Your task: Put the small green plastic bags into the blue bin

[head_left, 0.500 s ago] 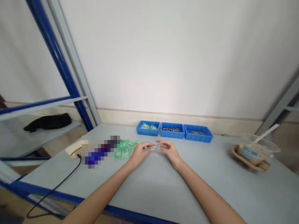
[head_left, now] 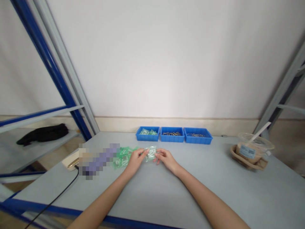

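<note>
Since the earlier frame, the held packet (head_left: 150, 153) had turned from nearly edge-on to show its broad face, and both hands had shifted with it; the view had also swung slightly. The grey table (head_left: 152, 190) spread beneath everything. At its far side, three blue bins stood in a row: the left bin (head_left: 148, 137) held packets, while the middle bin (head_left: 172, 138) and right bin (head_left: 198, 140) held thin, metallic-looking pieces. A clear-lidded cup (head_left: 246, 151) sat in a brown carrier (head_left: 245, 161), well to the right. The left hand (head_left: 137, 159) was clamped on the packet's left side, thumb across its face; the right hand (head_left: 167, 159) had its thumb and fingers at the opposite edge, though whether they pinched it could not be told. The packet was between the hands, near the green packets (head_left: 121, 162) on the left. Small pale pieces showed inside it. If the left pinch loosened, the packet could slip and land among those others; a hard pull from both edges could tear the film and scatter its contents.
</note>
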Action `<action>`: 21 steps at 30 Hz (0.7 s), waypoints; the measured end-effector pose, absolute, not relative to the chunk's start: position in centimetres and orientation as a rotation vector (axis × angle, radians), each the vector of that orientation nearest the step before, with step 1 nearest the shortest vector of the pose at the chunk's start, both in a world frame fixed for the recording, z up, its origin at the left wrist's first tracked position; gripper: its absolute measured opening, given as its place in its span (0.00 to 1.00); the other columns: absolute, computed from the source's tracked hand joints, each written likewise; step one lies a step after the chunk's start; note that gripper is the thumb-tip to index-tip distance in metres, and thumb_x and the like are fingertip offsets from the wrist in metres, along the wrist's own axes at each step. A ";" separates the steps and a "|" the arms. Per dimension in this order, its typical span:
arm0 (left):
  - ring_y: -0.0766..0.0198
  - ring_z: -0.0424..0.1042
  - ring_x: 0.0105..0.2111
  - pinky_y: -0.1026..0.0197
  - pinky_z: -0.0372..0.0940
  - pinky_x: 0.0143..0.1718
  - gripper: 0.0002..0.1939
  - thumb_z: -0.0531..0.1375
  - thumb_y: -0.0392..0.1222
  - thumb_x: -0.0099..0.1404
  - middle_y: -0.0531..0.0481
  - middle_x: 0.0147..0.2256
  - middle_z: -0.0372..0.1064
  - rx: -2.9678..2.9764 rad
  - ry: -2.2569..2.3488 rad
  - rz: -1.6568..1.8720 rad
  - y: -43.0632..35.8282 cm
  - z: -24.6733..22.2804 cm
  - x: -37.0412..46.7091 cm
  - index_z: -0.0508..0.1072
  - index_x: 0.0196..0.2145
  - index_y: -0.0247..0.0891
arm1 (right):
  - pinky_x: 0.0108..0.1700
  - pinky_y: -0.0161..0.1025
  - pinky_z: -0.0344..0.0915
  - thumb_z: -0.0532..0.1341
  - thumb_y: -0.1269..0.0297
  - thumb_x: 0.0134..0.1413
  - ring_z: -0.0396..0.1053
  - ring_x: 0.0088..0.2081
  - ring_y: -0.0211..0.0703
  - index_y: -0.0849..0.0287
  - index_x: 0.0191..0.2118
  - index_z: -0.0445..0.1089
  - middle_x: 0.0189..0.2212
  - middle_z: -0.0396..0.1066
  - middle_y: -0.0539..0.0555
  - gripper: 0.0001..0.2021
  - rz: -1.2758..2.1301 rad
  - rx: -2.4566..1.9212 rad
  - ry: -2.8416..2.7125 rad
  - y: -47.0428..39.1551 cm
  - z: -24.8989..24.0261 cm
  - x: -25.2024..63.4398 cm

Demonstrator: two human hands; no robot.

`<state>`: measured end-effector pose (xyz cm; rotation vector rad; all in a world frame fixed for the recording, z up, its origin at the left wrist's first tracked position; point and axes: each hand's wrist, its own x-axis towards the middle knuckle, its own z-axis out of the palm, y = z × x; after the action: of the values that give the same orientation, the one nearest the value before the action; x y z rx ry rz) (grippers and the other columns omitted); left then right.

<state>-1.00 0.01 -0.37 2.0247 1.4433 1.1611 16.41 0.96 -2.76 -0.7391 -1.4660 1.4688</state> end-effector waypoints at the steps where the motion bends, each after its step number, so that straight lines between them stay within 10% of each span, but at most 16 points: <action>1: 0.67 0.55 0.21 0.65 0.52 0.24 0.26 0.49 0.61 0.57 0.55 0.16 0.52 1.988 1.458 1.170 0.4 -0.3 -1.3 0.57 0.14 0.37 | 0.29 0.37 0.62 0.62 0.50 0.42 0.65 0.22 0.36 0.60 0.37 0.67 0.25 0.71 0.50 0.20 1.460 -0.732 -1.466 0.9 -2.8 16.4; 9: 0.64 0.61 0.23 0.65 0.52 0.24 0.27 0.40 0.56 0.63 0.52 0.18 0.59 2.300 1.943 0.957 8.8 4.3 -4.5 0.62 0.18 0.36 | 0.32 0.36 0.62 0.62 0.53 0.43 0.65 0.23 0.34 0.60 0.34 0.69 0.26 0.71 0.51 0.16 1.466 -0.705 -1.501 0.9 -3.0 16.3; 16: 0.52 0.65 0.35 0.56 0.56 0.37 0.23 0.53 0.56 0.59 0.43 0.24 0.67 2.451 2.026 0.759 13.6 4.6 -4.0 0.65 0.15 0.36 | 0.32 0.37 0.62 0.64 0.52 0.40 0.65 0.24 0.36 0.61 0.30 0.71 0.24 0.71 0.52 0.16 1.491 -0.707 -1.555 1.2 -3.2 16.4; 21: 0.47 0.61 0.44 0.49 0.51 0.45 0.16 0.55 0.51 0.59 0.37 0.38 0.67 2.496 2.147 0.825 12.7 5.1 -3.2 0.69 0.32 0.34 | 0.32 0.37 0.62 0.63 0.52 0.41 0.65 0.25 0.36 0.61 0.29 0.71 0.24 0.71 0.52 0.15 1.465 -0.721 -1.589 1.4 -3.5 16.5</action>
<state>-3.22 12.70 5.07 2.4960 2.1465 0.8250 16.46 1.41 -3.48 -0.7206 -1.5889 1.4653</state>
